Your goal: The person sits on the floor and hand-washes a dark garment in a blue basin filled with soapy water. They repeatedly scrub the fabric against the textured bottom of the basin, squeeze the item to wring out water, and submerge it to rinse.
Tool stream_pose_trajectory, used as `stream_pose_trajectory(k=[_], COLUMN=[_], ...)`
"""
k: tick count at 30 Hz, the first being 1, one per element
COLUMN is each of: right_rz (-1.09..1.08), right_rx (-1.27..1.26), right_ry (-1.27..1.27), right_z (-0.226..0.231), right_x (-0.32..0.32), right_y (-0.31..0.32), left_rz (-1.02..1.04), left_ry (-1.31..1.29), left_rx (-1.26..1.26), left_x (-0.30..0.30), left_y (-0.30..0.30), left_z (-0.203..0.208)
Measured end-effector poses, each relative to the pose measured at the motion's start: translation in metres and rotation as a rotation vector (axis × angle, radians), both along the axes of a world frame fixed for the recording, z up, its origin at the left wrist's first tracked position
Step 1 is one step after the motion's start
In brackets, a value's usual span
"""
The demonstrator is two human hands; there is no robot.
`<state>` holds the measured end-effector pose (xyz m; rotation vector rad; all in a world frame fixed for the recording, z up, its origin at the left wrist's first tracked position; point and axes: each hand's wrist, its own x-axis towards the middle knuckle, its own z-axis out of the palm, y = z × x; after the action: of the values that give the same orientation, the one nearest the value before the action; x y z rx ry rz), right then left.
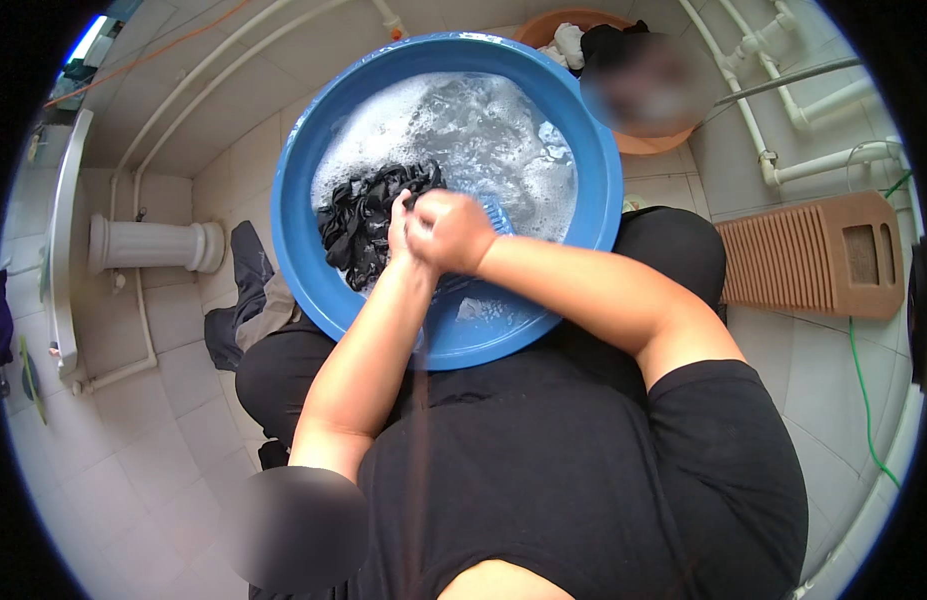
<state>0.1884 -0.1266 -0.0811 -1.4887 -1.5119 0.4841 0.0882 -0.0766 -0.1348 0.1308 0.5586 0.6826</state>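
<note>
A wide blue basin (295, 235) of foamy water (473, 120) stands between my knees. Wet, bunched black cloth (358, 225) lies at its left side, partly above the suds. My left hand (401, 232) and my right hand (451, 230) are pressed together over the near part of the basin, closed on a bit of this cloth that pokes out above the fingers. The right hand covers much of the left and is slightly blurred. Just right of my right hand, a ridged, translucent blue piece (498, 215) shows in the water, mostly hidden by my forearm.
A brown washboard (808, 255) rests at the right. Behind the basin, an orange tub (663, 142) holds white and dark clothes. Dark and grey clothing (248, 290) lies left of the basin. White pipes (763, 120) run along the walls; a white pedestal (153, 243) is at left.
</note>
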Motion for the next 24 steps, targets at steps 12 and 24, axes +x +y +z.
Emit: stream_pose_trajectory(k=[12, 24], right_rz=[-0.163, -0.082], right_rx=[-0.435, -0.36], right_ry=[-0.404, 0.199], right_z=[-0.052, -0.047], right_x=[0.101, 0.054], right_y=[0.051, 0.054], left_rz=[-0.039, -0.029], left_ry=[0.728, 0.303], left_rx=[0.315, 0.001], left_x=[-0.005, 0.001], left_y=[0.002, 0.008], left_z=[0.025, 0.02])
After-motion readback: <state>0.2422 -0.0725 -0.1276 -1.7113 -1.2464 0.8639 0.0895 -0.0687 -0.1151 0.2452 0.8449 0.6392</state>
